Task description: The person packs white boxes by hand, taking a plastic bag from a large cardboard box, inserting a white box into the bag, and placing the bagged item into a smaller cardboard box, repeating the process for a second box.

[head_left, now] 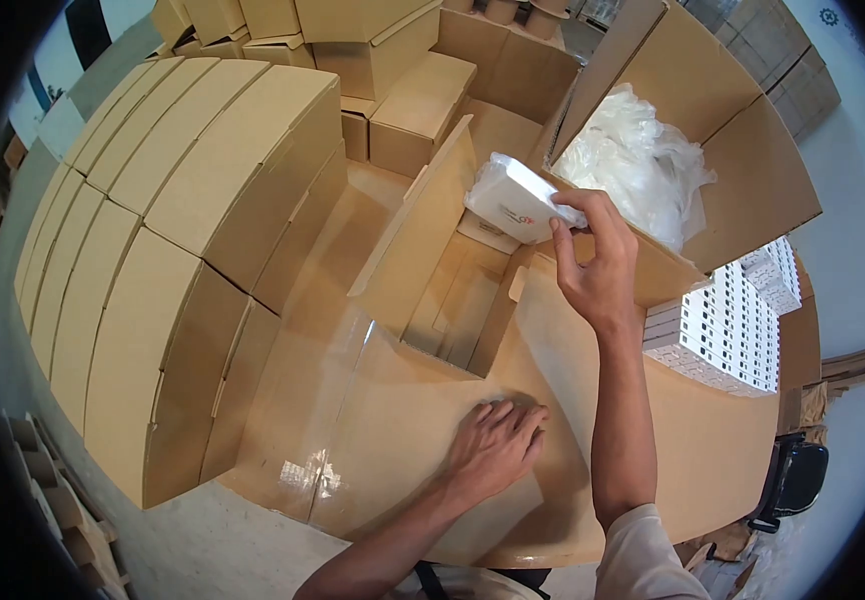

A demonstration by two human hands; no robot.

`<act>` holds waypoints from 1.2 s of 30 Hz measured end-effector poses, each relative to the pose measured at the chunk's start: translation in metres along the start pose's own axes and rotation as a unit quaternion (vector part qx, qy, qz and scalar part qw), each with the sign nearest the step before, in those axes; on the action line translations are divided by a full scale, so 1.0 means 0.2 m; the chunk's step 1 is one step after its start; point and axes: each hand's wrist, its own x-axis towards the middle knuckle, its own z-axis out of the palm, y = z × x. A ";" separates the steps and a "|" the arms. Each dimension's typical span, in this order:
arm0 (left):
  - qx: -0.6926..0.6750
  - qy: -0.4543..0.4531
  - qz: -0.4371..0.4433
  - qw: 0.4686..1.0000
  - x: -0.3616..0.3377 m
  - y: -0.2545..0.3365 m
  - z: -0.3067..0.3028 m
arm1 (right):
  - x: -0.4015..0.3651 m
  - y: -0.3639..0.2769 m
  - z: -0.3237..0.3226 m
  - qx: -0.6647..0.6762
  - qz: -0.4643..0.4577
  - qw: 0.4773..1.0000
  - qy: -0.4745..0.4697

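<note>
My right hand (600, 255) pinches one end of a small white box (514, 200) with printing on its side and clear plastic wrap around it. The box is tilted above the far end of an open cardboard carton (452, 300), whose flap stands up on the left. A brown piece inside the carton shows just under the white box. Palm down on the cardboard-covered table (372, 430), my left hand (497, 440) rests with loosely bent fingers and holds nothing. It is near the carton's front end.
Closed cartons (182, 200) are stacked along the left, with more cartons (422, 110) at the back. A large open box (752, 170) of clear plastic bags (627, 160) stands right of my right hand. Stacked white boxes (722, 335) sit beyond it. A black chair (797, 480) is lower right.
</note>
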 end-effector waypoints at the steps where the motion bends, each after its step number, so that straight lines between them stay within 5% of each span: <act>1: -0.001 -0.001 0.001 1.000 0.00 0.00 -0.01 | 0.00 0.00 0.00 0.000 -0.005 1.000 0.002; 20: -0.021 0.014 0.010 1.000 0.00 -0.01 0.02 | -0.03 0.11 0.10 -0.036 0.047 0.992 -0.107; 36: -0.027 0.015 -0.018 0.999 0.02 0.02 0.02 | -0.04 0.15 0.21 -0.095 0.094 0.989 -0.059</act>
